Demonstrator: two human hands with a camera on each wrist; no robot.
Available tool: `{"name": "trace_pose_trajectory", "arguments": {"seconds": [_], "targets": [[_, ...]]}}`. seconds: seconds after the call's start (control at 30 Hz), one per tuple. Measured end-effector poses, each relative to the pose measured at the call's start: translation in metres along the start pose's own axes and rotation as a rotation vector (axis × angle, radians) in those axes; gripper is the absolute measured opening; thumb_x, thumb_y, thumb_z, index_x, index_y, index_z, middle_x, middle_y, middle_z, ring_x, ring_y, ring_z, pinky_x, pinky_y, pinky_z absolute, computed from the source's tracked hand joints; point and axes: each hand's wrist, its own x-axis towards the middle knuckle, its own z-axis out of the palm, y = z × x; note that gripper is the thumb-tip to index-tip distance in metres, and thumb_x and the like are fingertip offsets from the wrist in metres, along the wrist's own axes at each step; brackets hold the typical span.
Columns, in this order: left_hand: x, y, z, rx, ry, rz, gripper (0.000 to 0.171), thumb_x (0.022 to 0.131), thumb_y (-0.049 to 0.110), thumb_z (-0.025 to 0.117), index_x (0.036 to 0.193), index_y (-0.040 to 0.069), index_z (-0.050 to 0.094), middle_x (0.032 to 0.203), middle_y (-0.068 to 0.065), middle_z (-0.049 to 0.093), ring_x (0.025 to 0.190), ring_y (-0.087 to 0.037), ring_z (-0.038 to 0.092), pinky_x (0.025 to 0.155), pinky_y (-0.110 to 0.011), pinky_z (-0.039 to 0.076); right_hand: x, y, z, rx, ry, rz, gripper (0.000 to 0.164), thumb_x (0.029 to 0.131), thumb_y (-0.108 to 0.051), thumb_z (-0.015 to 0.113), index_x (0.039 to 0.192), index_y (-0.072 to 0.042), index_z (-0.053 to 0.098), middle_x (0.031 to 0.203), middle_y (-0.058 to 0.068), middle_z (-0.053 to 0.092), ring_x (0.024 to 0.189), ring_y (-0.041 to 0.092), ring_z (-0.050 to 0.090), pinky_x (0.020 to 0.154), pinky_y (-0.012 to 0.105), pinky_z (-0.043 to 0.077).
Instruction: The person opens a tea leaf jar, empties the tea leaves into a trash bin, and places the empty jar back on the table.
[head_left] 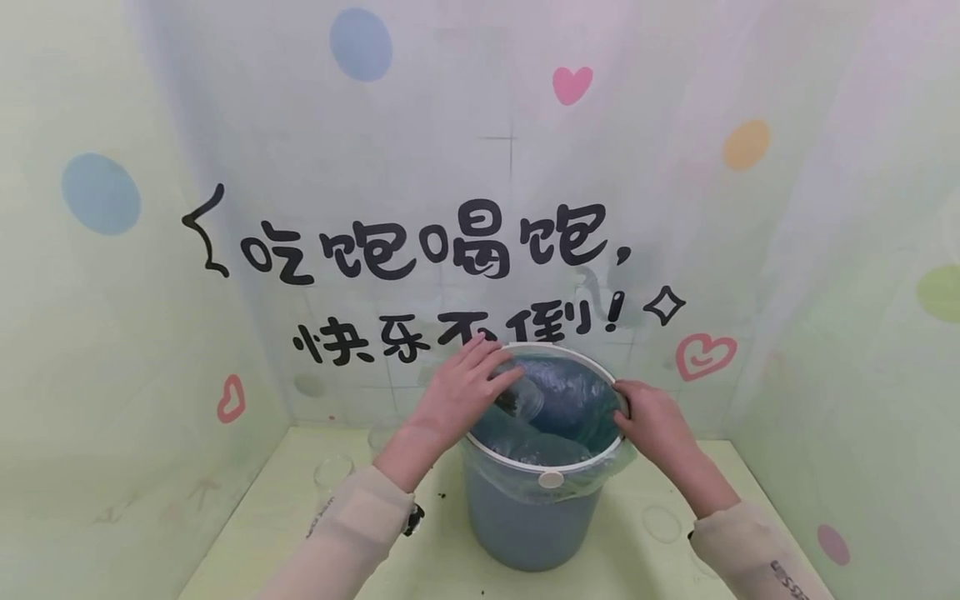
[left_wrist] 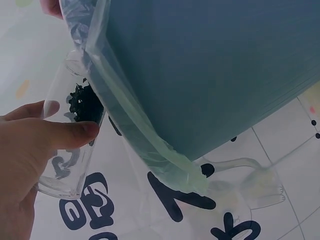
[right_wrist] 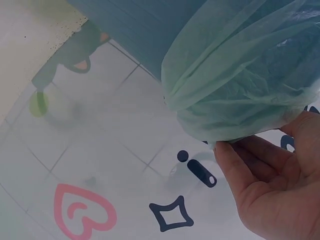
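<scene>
A blue-grey bin (head_left: 528,525) with a white rim stands on the table, lined with a thin green plastic bag (right_wrist: 225,95) folded over its edge. My left hand (head_left: 457,390) grips a clear cup (left_wrist: 60,167), tilted with its mouth at the bin's opening. Dark, wet-looking leaves (left_wrist: 86,102) cling inside the cup near its mouth. On the bin's far side, my right hand (head_left: 654,417) holds the rim and bag, thumb and fingers pinching the edge. Bunched bag film hides most of the bin's inside.
Left of the bin, a clear cup (head_left: 333,475) stands on the pale table (head_left: 255,517), partly behind my left forearm. A clear ring shape (head_left: 662,523) lies to the right. Small dark specks dot the table. Behind rises a printed wall (head_left: 420,125).
</scene>
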Motion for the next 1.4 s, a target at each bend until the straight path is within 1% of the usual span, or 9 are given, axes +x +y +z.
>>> {"name": "trace_pose_trajectory", "arguments": {"seconds": [0.23, 0.37, 0.57, 0.73, 0.93, 1.17, 1.4], "targets": [[0.007, -0.002, -0.001, -0.007, 0.013, 0.021, 0.048, 0.084, -0.006, 0.070, 0.121, 0.024, 0.069, 0.124, -0.001, 0.067, 0.122, -0.019, 0.058, 0.120, -0.036, 0.037, 0.000, -0.001, -0.005, 0.010, -0.019, 0.010, 0.034, 0.084, 0.000, 0.069, 0.117, 0.008, 0.066, 0.105, 0.023, 0.072, 0.091, 0.034, 0.068, 0.085, 0.053, 0.058], [0.008, -0.002, -0.002, 0.002, 0.012, 0.034, 0.050, 0.083, -0.006, 0.071, 0.122, 0.024, 0.068, 0.125, -0.002, 0.067, 0.123, -0.020, 0.058, 0.120, -0.036, 0.036, -0.001, -0.002, -0.006, 0.009, -0.029, 0.017, 0.034, 0.085, 0.000, 0.069, 0.118, 0.008, 0.066, 0.107, 0.024, 0.071, 0.093, 0.035, 0.069, 0.087, 0.052, 0.058], [0.007, -0.003, -0.003, 0.019, 0.025, 0.059, 0.050, 0.082, -0.005, 0.072, 0.122, 0.025, 0.068, 0.126, -0.002, 0.066, 0.124, -0.020, 0.058, 0.119, -0.035, 0.038, 0.000, -0.003, -0.005, 0.007, -0.033, 0.020, 0.035, 0.085, -0.001, 0.069, 0.119, 0.008, 0.065, 0.110, 0.024, 0.071, 0.095, 0.036, 0.069, 0.087, 0.053, 0.057], [0.008, -0.004, -0.002, 0.050, 0.018, 0.095, 0.051, 0.082, -0.003, 0.074, 0.122, 0.027, 0.068, 0.127, 0.000, 0.066, 0.126, -0.019, 0.058, 0.119, -0.034, 0.038, 0.000, -0.003, -0.004, 0.008, -0.032, 0.021, 0.036, 0.085, -0.001, 0.069, 0.119, 0.008, 0.065, 0.111, 0.025, 0.071, 0.097, 0.038, 0.069, 0.089, 0.053, 0.057], [0.008, -0.004, -0.002, 0.050, 0.022, 0.128, 0.052, 0.083, -0.004, 0.073, 0.124, 0.027, 0.067, 0.128, 0.001, 0.065, 0.125, -0.019, 0.058, 0.118, -0.034, 0.039, 0.001, -0.001, -0.004, 0.010, -0.023, 0.013, 0.034, 0.085, -0.001, 0.069, 0.118, 0.008, 0.066, 0.109, 0.024, 0.071, 0.096, 0.037, 0.069, 0.088, 0.053, 0.057], [0.009, -0.004, -0.003, 0.072, 0.005, 0.134, 0.052, 0.083, -0.001, 0.074, 0.125, 0.029, 0.067, 0.129, 0.002, 0.065, 0.127, -0.018, 0.056, 0.121, -0.034, 0.035, 0.001, 0.000, -0.003, 0.012, -0.013, 0.002, 0.034, 0.085, 0.000, 0.068, 0.118, 0.008, 0.066, 0.108, 0.024, 0.071, 0.094, 0.036, 0.069, 0.087, 0.053, 0.057], [0.019, -0.007, -0.009, 0.111, 0.018, 0.155, 0.046, 0.085, 0.001, 0.072, 0.121, 0.030, 0.069, 0.126, 0.004, 0.067, 0.125, -0.017, 0.058, 0.120, -0.033, 0.036, 0.002, 0.000, -0.003, 0.007, -0.013, -0.003, 0.033, 0.084, -0.001, 0.068, 0.117, 0.006, 0.067, 0.105, 0.022, 0.072, 0.090, 0.034, 0.068, 0.085, 0.053, 0.057]]}}
